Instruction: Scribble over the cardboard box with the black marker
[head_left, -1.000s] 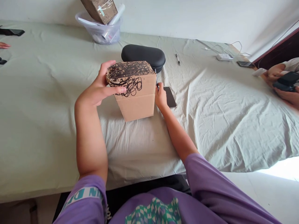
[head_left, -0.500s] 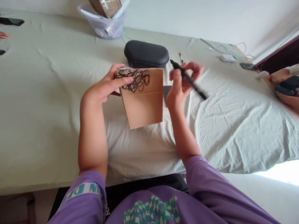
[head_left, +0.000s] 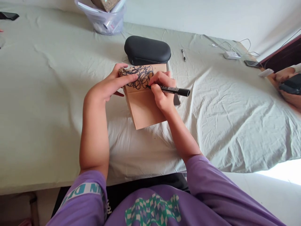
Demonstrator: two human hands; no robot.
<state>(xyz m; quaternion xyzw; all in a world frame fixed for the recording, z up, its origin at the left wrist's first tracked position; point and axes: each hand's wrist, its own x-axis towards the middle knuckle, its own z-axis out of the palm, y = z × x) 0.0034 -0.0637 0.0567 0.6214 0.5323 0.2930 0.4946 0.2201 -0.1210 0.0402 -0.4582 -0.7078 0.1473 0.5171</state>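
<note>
A brown cardboard box [head_left: 143,105] stands on the cloth-covered table [head_left: 47,94], its near face and top covered in black scribbles. My left hand [head_left: 110,86] grips the box's upper left corner, thumb on the near face. My right hand [head_left: 162,92] holds a black marker [head_left: 175,91], its tip touching the scribbled area on the near face. A dark phone [head_left: 176,100] lies half hidden behind my right hand.
A black oval case [head_left: 147,53] lies just behind the box. A clear plastic bin [head_left: 102,20] with a parcel stands at the back. A pen [head_left: 183,55], a white charger [head_left: 231,55] with cables and another person's hands [head_left: 285,84] holding a dark device are at the right.
My right hand rose from beside the box with the marker, then came down so the tip meets the near face. The box has tipped so its top shows less.
</note>
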